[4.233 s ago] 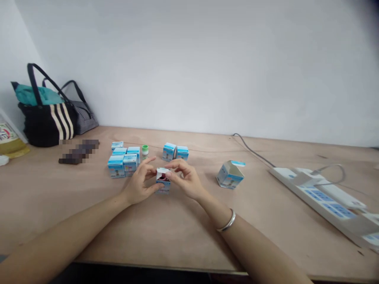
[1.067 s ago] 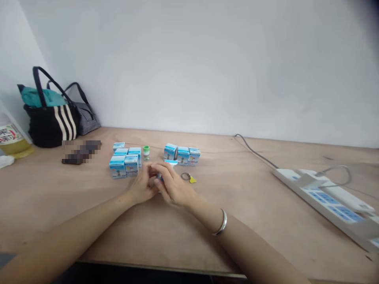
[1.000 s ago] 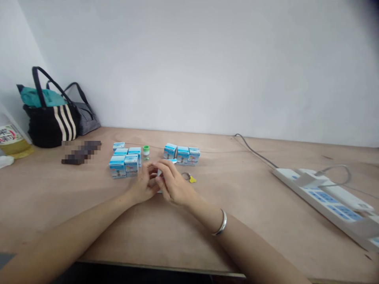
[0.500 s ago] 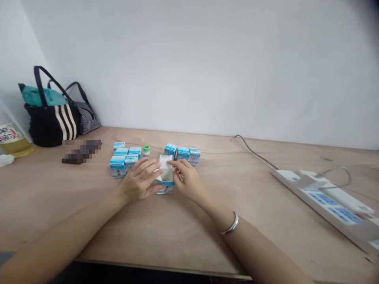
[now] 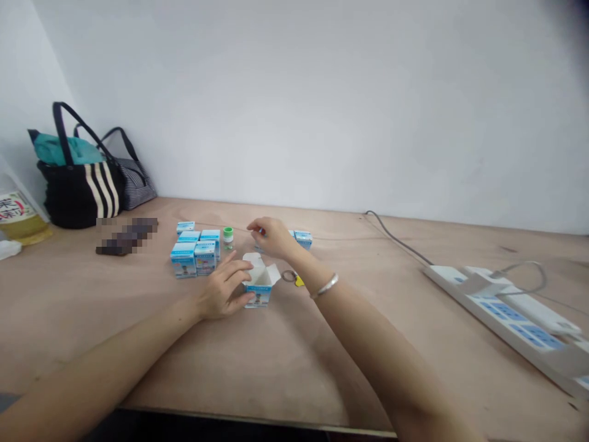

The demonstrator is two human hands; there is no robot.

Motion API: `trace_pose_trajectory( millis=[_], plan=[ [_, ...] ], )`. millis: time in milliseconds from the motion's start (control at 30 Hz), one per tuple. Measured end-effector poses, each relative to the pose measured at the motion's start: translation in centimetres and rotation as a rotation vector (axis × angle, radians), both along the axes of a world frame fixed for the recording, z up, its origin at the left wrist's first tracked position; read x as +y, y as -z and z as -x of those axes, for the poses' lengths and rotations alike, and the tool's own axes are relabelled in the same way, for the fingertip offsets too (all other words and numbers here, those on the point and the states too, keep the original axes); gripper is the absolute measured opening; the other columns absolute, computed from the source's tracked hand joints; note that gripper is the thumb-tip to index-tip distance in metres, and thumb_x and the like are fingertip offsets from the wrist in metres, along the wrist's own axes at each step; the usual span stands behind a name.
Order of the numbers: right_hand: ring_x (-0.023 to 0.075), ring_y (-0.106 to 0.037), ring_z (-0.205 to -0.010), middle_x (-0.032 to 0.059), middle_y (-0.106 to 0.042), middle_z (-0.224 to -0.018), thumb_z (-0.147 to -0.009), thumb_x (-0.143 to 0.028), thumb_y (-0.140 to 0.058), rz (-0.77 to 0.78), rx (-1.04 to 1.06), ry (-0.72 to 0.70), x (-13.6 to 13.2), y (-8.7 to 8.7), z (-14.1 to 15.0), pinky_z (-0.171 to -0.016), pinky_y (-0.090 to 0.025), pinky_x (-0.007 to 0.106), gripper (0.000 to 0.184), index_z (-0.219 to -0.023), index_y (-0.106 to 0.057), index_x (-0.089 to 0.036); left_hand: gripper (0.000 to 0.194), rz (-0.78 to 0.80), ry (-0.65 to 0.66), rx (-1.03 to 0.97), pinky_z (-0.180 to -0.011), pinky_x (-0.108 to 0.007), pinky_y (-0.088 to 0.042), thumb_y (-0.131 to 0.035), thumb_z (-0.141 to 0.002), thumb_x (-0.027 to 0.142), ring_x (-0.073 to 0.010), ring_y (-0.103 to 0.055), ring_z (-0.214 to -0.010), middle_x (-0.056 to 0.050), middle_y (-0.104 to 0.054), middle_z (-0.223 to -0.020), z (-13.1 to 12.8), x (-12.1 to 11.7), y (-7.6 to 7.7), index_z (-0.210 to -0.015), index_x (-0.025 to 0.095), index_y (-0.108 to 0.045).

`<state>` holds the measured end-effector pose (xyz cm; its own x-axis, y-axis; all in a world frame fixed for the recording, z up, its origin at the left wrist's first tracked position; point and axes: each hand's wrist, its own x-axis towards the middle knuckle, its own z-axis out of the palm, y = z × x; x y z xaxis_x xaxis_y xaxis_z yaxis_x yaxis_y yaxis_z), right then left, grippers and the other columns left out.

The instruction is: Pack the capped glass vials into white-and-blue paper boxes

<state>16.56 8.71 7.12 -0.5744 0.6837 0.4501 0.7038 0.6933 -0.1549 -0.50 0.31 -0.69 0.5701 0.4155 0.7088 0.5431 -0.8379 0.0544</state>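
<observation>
A small blue-and-white cardboard box [image 5: 258,294] stands on the table with its top flaps raised, its white inside showing. My left hand [image 5: 225,290] holds it from the left, thumb at the front and fingers by the left flap. My right hand [image 5: 272,238] is lifted behind the box, fingers bent and slightly apart, with nothing visible in them. Left of those fingers stands a small bottle [image 5: 228,238] with a green cap. A ring [image 5: 289,276] with a yellow piece [image 5: 299,280] lies right of the open box, partly behind my right wrist.
Several closed blue-and-white boxes [image 5: 205,256] stand grouped to the left. More boxes [image 5: 303,239] sit behind my right hand. A power strip [image 5: 510,319] with a cable lies at the right. Bags [image 5: 73,193], a pixelated dark object [image 5: 129,236] and a bottle of yellow liquid [image 5: 23,224] are at the left.
My right hand has left the open box and moved up and back toward the green-capped bottle. The box's flaps now spread apart, and the ring with the yellow piece has come into view.
</observation>
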Motion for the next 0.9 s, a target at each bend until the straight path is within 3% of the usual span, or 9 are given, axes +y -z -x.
trace_pose_trajectory(
  millis=[100,233,367,467,667,767,900],
  plan=[
    [0.0195,-0.054,-0.098,0.0074,-0.065,-0.107,-0.083,-0.013,-0.050,-0.022,-0.076,-0.057,2.2,-0.3,2.1,-0.086,-0.036,0.033,0.025,-0.102,-0.065,-0.020,0.023,0.006,0.020,-0.031,-0.108,-0.052,-0.033,-0.058,-0.082,0.028,-0.0224,-0.057,-0.112,-0.012,-0.061,-0.111,-0.1,0.0,0.0,-0.100,0.018,-0.048],
    [0.0259,-0.049,-0.105,0.0103,-0.064,-0.109,-0.079,-0.017,-0.059,-0.056,-0.133,-0.076,3.6,1.1,3.7,-0.091,-0.027,0.043,0.022,-0.099,-0.067,-0.022,0.025,0.012,0.046,-0.089,-0.106,-0.054,-0.036,-0.060,-0.080,0.027,-0.0238,-0.058,-0.111,-0.013,-0.062,-0.110,-0.3,-0.1,0.0,-0.098,0.017,-0.045],
    [0.0265,-0.049,-0.104,0.0105,-0.066,-0.103,-0.080,-0.023,-0.059,-0.072,-0.120,-0.053,4.1,1.8,3.7,-0.093,-0.024,0.045,0.011,-0.089,-0.066,-0.019,0.024,0.026,0.058,-0.104,-0.105,-0.053,-0.038,-0.060,-0.080,0.027,-0.0238,-0.058,-0.111,-0.012,-0.062,-0.109,-0.4,-0.1,0.0,-0.095,0.018,-0.044],
    [0.0249,-0.049,-0.104,0.0087,-0.067,-0.101,-0.083,-0.025,-0.056,-0.082,-0.084,-0.022,3.7,1.0,2.6,-0.095,-0.022,0.045,0.010,-0.087,-0.062,-0.019,0.022,0.014,0.056,-0.074,-0.106,-0.052,-0.038,-0.060,-0.080,0.027,-0.0232,-0.057,-0.112,-0.012,-0.061,-0.110,-0.3,0.1,0.1,-0.093,0.018,-0.044],
    [0.0204,-0.055,-0.089,0.0045,-0.066,-0.089,-0.083,-0.028,-0.055,-0.232,0.281,-0.070,-1.5,-1.6,-2.9,-0.086,-0.033,0.036,0.008,-0.080,-0.056,-0.020,0.027,0.014,0.064,-0.104,-0.103,-0.052,-0.041,-0.064,-0.076,0.024,-0.0258,-0.054,-0.116,-0.012,-0.058,-0.117,-0.2,0.2,0.4,-0.094,0.019,-0.044],
    [0.0198,-0.056,-0.088,0.0046,-0.065,-0.089,-0.083,-0.027,-0.058,-0.256,0.372,-0.133,-5.2,-1.3,-5.4,-0.083,-0.035,0.036,0.008,-0.078,-0.054,-0.021,0.030,0.058,0.064,-0.153,-0.096,-0.047,-0.048,-0.065,-0.076,0.025,-0.0269,-0.052,-0.118,-0.015,-0.054,-0.122,-0.3,0.2,0.5,-0.095,0.018,-0.043],
    [0.0198,-0.057,-0.087,0.0044,-0.066,-0.091,-0.082,-0.026,-0.060,-0.243,0.303,-0.227,-7.9,0.2,-6.5,-0.083,-0.036,0.038,0.008,-0.078,-0.056,-0.021,0.035,0.038,0.066,-0.167,-0.096,-0.046,-0.047,-0.066,-0.076,0.026,-0.0278,-0.048,-0.123,-0.016,-0.051,-0.125,-0.4,0.3,0.7,-0.101,0.017,-0.043]
  ],
)
